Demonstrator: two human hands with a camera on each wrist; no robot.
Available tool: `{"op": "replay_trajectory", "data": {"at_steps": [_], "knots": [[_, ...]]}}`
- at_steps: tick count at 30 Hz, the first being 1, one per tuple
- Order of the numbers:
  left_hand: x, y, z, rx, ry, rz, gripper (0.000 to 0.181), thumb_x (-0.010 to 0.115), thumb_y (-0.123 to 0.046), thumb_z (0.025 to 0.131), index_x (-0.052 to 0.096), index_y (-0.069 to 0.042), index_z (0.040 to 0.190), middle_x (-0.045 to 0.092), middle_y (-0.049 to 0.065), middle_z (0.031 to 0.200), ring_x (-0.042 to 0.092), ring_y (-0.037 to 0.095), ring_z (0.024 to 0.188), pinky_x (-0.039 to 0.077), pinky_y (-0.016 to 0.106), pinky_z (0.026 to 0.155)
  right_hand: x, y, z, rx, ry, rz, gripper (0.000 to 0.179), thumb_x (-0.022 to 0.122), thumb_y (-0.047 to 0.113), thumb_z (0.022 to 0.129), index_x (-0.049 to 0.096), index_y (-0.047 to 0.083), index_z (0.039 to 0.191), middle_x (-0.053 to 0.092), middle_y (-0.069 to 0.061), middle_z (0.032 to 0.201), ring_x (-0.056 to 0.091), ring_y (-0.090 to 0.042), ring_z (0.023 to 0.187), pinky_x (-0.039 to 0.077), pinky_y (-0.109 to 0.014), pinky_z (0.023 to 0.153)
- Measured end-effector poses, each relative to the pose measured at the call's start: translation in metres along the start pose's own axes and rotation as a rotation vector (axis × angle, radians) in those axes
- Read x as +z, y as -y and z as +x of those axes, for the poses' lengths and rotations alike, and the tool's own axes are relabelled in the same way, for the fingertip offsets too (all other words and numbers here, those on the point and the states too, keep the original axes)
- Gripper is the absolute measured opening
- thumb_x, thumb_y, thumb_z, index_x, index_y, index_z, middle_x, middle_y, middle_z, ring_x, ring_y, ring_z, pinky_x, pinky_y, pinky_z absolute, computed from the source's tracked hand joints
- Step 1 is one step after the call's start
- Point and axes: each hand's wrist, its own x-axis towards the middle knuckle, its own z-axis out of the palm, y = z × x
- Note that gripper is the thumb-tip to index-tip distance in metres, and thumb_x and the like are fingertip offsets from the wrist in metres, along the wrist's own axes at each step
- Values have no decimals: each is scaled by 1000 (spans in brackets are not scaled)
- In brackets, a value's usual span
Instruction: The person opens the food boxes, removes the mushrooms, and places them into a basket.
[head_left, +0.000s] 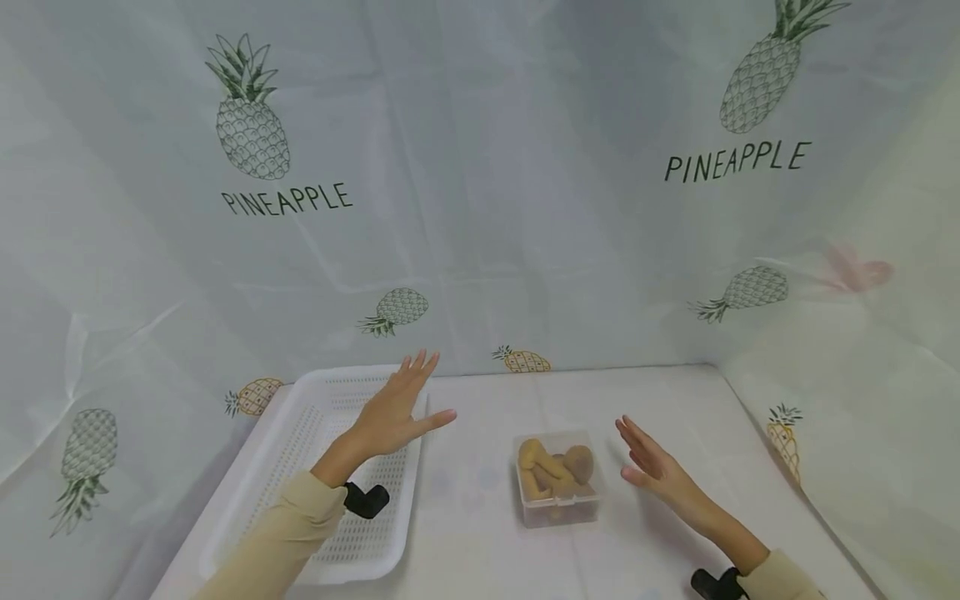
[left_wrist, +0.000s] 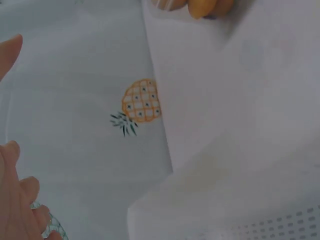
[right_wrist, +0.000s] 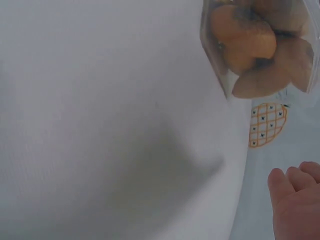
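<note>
My left hand (head_left: 393,412) hovers over the right part of a white perforated basket (head_left: 414,483), its fingers spread and nothing held. To the right of a clear plastic box (head_left: 561,514), my right hand (head_left: 656,468) is raised over the table with straight fingers, also holding nothing. Several brownish-yellow, rounded and knobbly pieces (head_left: 551,471) lie in the box; they look like mushrooms or ginger. In the right wrist view the box's contents (right_wrist: 245,37) show close up through its wall, and fingertips (right_wrist: 300,180) appear at the lower right.
A white-covered table (head_left: 480,533) carries the basket at left and the box near the middle. White pineapple-print sheeting (head_left: 480,183) hangs behind the table and along both sides. Black straps (head_left: 366,500) sit at both wrists, over beige sleeves.
</note>
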Motion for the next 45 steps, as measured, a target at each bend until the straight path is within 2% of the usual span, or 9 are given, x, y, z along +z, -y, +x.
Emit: {"op": "replay_trajectory", "data": {"at_steps": [4, 9, 12, 18, 25, 31, 34, 39, 45], "knots": [[11, -18, 8, 66, 31, -5, 98, 53, -72, 90, 9, -23, 162, 3, 1, 166, 2, 31, 151, 14, 59, 118, 13, -5, -3, 33, -8, -6, 88, 66, 0, 93, 9, 4, 160, 11, -28, 160, 23, 9, 141, 25, -10, 107], [31, -38, 13, 105, 116, 6, 100, 49, -79, 87, 5, -29, 162, -2, -6, 165, -2, 21, 151, 14, 51, 120, 29, -12, -5, 58, -4, -8, 102, 79, 4, 84, 12, 6, 160, 13, -29, 160, 23, 9, 140, 27, -11, 107], [42, -52, 15, 152, 166, 8, 100, 53, -76, 87, 5, -30, 162, -2, -5, 166, -3, 21, 151, 13, 47, 121, 37, -17, -5, 66, 0, 0, 107, 83, 5, 80, 11, 3, 159, 12, -30, 160, 23, -1, 144, 27, -13, 107], [60, -79, 16, 289, 246, 13, 100, 65, -62, 88, 4, -31, 162, -1, -2, 166, 0, 26, 151, 20, 53, 118, 55, -25, 3, 121, -11, 76, 112, 85, 4, 77, 8, 0, 159, 10, -28, 161, 22, -39, 144, 32, -14, 105], [98, -92, 18, 500, 289, 84, 96, 61, -63, 90, 10, -25, 162, 2, 4, 166, 6, 30, 151, 17, 49, 120, 75, -30, 8, 137, -26, 89, 110, 81, 6, 81, 3, 0, 159, 13, -30, 159, 32, -51, 136, 40, -23, 105], [112, -105, 22, 542, 355, 191, 97, 65, -57, 91, 9, -23, 162, 6, 8, 166, 6, 31, 151, 19, 47, 120, 77, -27, 9, 157, -45, 82, 108, 78, 6, 85, 1, 4, 160, 17, -28, 159, 42, -49, 131, 44, -26, 104], [114, -109, 23, 543, 355, 241, 90, 66, -51, 93, 15, -24, 162, 11, 9, 166, 9, 32, 151, 22, 48, 119, 78, -27, 11, 162, -49, 83, 107, 78, 7, 86, 0, 5, 160, 16, -28, 159, 45, -46, 130, 43, -21, 101], [120, -113, 21, 562, 303, 362, 70, 56, -46, 101, 25, -25, 160, 18, 14, 164, 18, 33, 149, 27, 47, 117, 79, -28, 10, 170, -33, 98, 107, 76, 7, 88, -4, 4, 159, 6, -28, 160, 40, -49, 132, 42, -19, 101], [128, -112, 17, 587, 256, 467, 70, 52, -50, 102, 23, -24, 160, 20, 15, 163, 20, 33, 148, 27, 46, 117, 80, -27, 5, 209, -2, 103, 106, 72, 9, 92, -11, 7, 159, -6, -26, 162, 32, -49, 137, 36, -17, 104]]}}
